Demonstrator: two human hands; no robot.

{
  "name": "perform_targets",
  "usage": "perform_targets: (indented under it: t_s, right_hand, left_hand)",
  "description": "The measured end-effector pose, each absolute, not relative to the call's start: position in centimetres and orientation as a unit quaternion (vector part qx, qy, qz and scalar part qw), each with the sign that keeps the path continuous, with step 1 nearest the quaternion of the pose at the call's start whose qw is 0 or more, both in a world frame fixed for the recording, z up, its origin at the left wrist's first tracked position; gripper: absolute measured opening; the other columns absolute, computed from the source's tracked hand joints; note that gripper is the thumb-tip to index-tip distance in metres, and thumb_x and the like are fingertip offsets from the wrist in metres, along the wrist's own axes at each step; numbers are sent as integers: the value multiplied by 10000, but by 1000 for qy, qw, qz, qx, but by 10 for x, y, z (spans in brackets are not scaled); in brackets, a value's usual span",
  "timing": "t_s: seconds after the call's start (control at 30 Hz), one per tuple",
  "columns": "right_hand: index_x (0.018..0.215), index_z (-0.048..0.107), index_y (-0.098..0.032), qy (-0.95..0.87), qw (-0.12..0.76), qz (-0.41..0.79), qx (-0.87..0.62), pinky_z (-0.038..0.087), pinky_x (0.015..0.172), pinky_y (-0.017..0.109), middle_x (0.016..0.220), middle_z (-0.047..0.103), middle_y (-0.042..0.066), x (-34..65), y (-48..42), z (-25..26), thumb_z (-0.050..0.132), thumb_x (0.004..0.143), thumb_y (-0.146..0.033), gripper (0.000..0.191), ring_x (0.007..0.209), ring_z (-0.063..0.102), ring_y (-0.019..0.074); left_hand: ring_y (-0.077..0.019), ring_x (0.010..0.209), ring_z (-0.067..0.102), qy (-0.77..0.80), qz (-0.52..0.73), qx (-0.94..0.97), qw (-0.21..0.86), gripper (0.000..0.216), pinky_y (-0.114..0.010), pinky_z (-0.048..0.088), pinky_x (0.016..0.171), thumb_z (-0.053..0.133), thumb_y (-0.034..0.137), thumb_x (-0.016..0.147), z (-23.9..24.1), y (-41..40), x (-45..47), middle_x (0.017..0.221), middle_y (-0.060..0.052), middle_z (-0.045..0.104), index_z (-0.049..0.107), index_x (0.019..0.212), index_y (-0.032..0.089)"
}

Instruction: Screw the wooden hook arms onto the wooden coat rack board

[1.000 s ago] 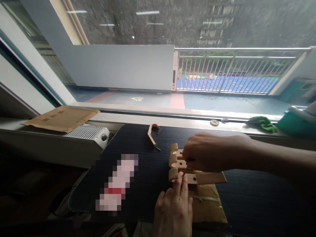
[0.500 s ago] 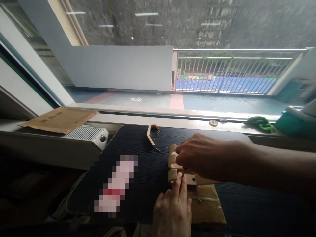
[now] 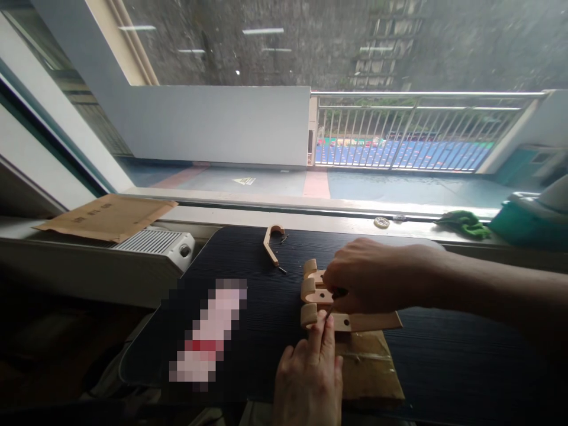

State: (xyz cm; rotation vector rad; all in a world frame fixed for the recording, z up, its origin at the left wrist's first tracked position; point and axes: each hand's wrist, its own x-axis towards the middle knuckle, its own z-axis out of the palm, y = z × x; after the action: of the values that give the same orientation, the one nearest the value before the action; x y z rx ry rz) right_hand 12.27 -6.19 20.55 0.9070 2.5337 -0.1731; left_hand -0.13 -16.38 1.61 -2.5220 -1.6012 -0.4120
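Note:
My right hand (image 3: 370,275) is closed round a tool that looks like a screwdriver (image 3: 329,309); its handle is mostly hidden in the fist, and the thin shaft slants down. Two fingertips of my left hand (image 3: 308,370) press beside the shaft's lower end, on the nearest curved wooden hook (image 3: 377,322). The tip itself is hidden there. This hook has a dark hole in its flat strip. Behind it lie a second wooden hook (image 3: 308,290) and a third wooden hook (image 3: 310,267), partly covered by my right hand. Under the nearest hook sits a brown taped block (image 3: 370,370).
A loose wooden hook (image 3: 268,245) lies farther back on the dark table (image 3: 248,319), with small screws (image 3: 284,239) beside it. A tape roll (image 3: 381,222) and green cloth (image 3: 464,225) are on the windowsill. A brown envelope (image 3: 106,216) rests at left above a radiator (image 3: 155,239).
My right fist has turned and shifted slightly to the right, baring more of the hooks and the nearest hook's strip. My left hand stays at about the same place.

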Motion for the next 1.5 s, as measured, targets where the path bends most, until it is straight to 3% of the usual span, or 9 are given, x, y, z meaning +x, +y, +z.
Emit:
perform_targets:
  t_s: [0.13,0.3,0.7,0.8,0.9,1.03,1.2,1.33,1.5]
  right_hand:
    - [795,682,-169,926,239,-44,289,229,493,245,670,622,19,118,-63,207,590,748,-88,131,534,469,100]
    - [758,667,-148,938,233,-49,250,246,494,243,672,618,16,117,-60,201,569,751,-62,130,543,454,97]
    - [753,672,-146,908,214,-82,350,230,453,242,567,562,13,124,-61,201,525,825,-312,233,465,400,92]
    - [822,667,-148,924,225,-32,307,228,461,251,609,580,8,123,-65,205,617,736,-171,102,501,458,101]
    - [769,655,-149,939,230,-15,255,238,476,257,659,605,11,120,-66,204,589,702,-32,150,525,475,97]
    - [708,646,-134,951,229,-23,208,256,487,256,650,598,8,117,-63,200,581,693,-4,145,531,461,94]
    - [734,667,-128,939,228,-47,253,237,458,252,602,581,10,119,-59,198,552,781,-118,125,488,427,89]
    - [709,669,-127,919,212,-71,323,230,452,248,574,576,27,121,-60,199,498,844,-234,242,485,443,96]
    - [811,670,-143,930,230,-36,283,246,477,247,653,614,33,117,-65,203,606,758,-168,87,547,511,116]
  left_hand:
    - [-184,838,639,-526,-138,-837,58,522,-314,540,724,450,161,859,17,-164,-1,1385,-119,463,407,1378,129]
    - [-186,821,639,-536,-145,-830,55,518,-322,540,716,448,146,854,18,-164,-1,1375,-122,473,415,1370,120]
    - [-188,822,638,-519,-134,-842,62,494,-314,537,690,420,176,875,15,-162,-3,1370,-145,472,422,1365,113]
    - [-186,825,637,-517,-131,-843,66,498,-316,537,699,411,168,876,16,-162,-3,1374,-148,467,414,1370,111]
    - [-184,835,635,-525,-132,-838,63,485,-319,535,721,413,153,870,18,-164,-2,1388,-132,456,439,1354,126]
    - [-189,843,637,-537,-140,-829,62,464,-321,532,727,431,147,861,19,-166,0,1371,-118,480,483,1322,144]
    - [-191,843,635,-541,-142,-827,55,488,-319,529,715,419,145,864,19,-165,0,1361,-120,488,447,1352,144]
    - [-184,832,638,-528,-140,-835,57,492,-307,531,712,432,154,867,18,-164,-1,1362,-124,485,435,1359,138]
    - [-188,823,639,-522,-132,-840,69,456,-314,536,702,436,155,870,17,-164,-3,1323,-144,516,474,1323,125]
